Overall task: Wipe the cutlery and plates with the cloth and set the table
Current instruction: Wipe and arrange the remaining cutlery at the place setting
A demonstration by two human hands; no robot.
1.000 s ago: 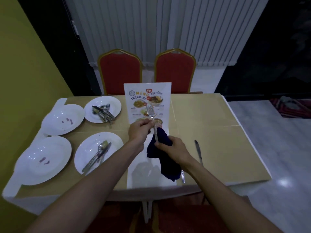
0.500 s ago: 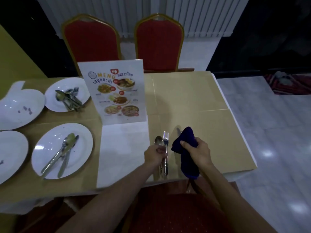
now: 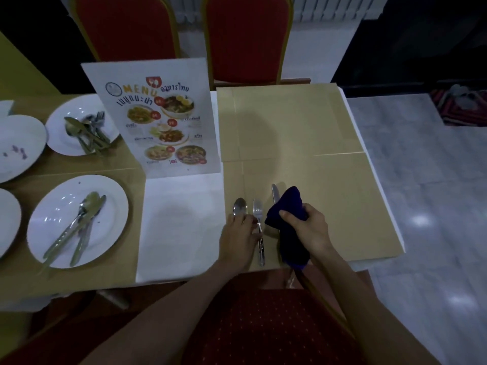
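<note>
Head view: left hand point(image 3: 241, 238) lies on the tan table point(image 3: 303, 133) near its front edge, fingers fairly straight over the spoon point(image 3: 239, 206) handle, thumb against the fork point(image 3: 258, 214), gripping nothing; spoon and fork lie side by side, heads pointing away. Right hand point(image 3: 309, 230) is clenched round a bunched dark blue cloth point(image 3: 288, 206) just right of the fork, knife point(image 3: 274, 193) blade tip showing beyond the cloth, rest hidden. Left of the standing menu card point(image 3: 160, 119), two white plates, near point(image 3: 110, 222) and far point(image 3: 58, 138), each hold piled cutlery.
</note>
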